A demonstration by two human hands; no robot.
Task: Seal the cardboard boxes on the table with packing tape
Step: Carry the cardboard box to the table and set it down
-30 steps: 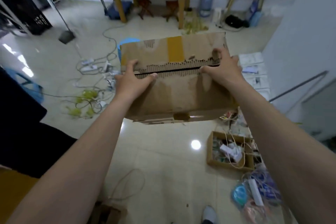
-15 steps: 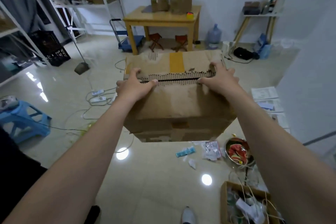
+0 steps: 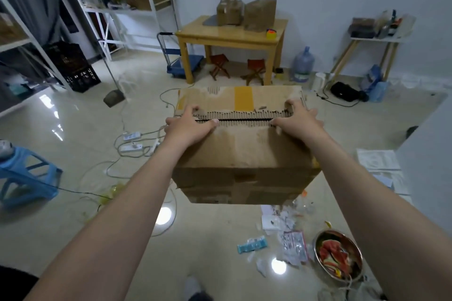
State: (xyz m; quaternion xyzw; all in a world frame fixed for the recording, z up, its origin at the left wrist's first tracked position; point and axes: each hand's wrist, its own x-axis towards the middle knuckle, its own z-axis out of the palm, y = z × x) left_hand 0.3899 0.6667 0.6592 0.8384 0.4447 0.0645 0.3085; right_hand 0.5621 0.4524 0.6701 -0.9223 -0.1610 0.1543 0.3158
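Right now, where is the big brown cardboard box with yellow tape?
The cardboard box is centre of the head view, gripped by left hand and right hand, before the wooden table.

wooden table [image 3: 227, 34] carries two cardboard boxes [image 3: 260, 14]; cables [image 3: 132, 147] strew the floor [image 3: 73, 124].

The box [image 3: 244, 151] shows only its top and near side. Its far side, bottom and contents are hidden, and the slit between the flaps is plain dark. The left hand [image 3: 188, 127] and right hand [image 3: 297, 120] hold it with palms hidden against the card. Whether the thumbs tuck into the slit cannot be told. Both forearms [image 3: 137, 203] run off the bottom edge. A shoe [image 3: 195, 287] is cut by that edge, a blue stool [image 3: 27, 173] by the left one. On the far bench [image 3: 230, 34] a yellow thing [image 3: 271, 33] is too small to name. The bowl [image 3: 316, 248] holds a red blur.
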